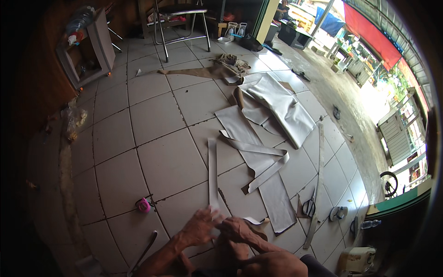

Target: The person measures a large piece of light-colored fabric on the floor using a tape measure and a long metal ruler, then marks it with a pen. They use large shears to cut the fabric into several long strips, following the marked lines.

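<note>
On the tiled floor, a long narrow strip of silvery-grey sheet material (212,173) runs toward me and ends at my hands. My left hand (201,227) is over its near end, fingers smeared by motion. Close beside it, my right hand (236,229) is closed, its fingers curled; what they hold is hidden. A curled piece with a tan underside (256,226) lies just right of that hand. Farther right are a wide grey strip (278,203), a folded narrow strip (270,173) and a large crumpled silvery sheet (277,104).
A pink tape measure (144,205) sits to the left. Scissors (309,206), a long flat straightedge (319,180), a roll of tape (338,213) and a yellowish jerrycan (356,261) are at the right. A metal-legged chair (182,10) and a small cabinet (99,41) stand at the back.
</note>
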Demonstrator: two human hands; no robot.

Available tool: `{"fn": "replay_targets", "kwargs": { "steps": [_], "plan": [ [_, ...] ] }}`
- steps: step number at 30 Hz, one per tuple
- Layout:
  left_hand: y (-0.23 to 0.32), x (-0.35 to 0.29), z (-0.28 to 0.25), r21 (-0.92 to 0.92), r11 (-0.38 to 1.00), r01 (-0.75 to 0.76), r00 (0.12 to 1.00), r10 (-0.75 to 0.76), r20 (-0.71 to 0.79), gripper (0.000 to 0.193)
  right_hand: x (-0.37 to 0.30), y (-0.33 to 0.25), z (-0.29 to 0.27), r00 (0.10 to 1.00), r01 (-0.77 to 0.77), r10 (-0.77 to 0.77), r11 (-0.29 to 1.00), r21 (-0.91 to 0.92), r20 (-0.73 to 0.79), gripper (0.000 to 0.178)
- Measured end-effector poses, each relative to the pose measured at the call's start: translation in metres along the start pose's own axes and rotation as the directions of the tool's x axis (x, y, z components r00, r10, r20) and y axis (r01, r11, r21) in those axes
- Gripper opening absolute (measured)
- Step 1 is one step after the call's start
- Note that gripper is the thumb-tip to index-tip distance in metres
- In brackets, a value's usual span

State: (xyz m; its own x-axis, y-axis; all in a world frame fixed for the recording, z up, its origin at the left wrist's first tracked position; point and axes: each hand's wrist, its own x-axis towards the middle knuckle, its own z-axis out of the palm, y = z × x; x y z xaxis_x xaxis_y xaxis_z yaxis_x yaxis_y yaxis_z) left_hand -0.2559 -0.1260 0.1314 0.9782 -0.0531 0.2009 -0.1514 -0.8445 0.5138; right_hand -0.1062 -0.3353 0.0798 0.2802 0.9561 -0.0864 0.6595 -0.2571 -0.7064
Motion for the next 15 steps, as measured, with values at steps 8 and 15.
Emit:
{"fn": "replay_targets", "kwargs": {
  "steps": [8, 15],
  "plan": [
    [-0.046, -0.043, -0.021, -0.285, 0.861, 0.422, 0.885, -0.323, 0.335, 0.034, -0.049, -0.024, -0.123, 0.876, -0.404, 0.307, 0.889, 0.216, 0.373, 0.029],
    [-0.068, -0.063, -0.099, -0.174, 0.697, 0.696, 0.711, -0.632, 0.309, 0.061, -0.108, 0.016, -0.198, 0.763, -0.636, 0.612, 0.768, 0.071, 0.208, 0.042]
  ]
}}
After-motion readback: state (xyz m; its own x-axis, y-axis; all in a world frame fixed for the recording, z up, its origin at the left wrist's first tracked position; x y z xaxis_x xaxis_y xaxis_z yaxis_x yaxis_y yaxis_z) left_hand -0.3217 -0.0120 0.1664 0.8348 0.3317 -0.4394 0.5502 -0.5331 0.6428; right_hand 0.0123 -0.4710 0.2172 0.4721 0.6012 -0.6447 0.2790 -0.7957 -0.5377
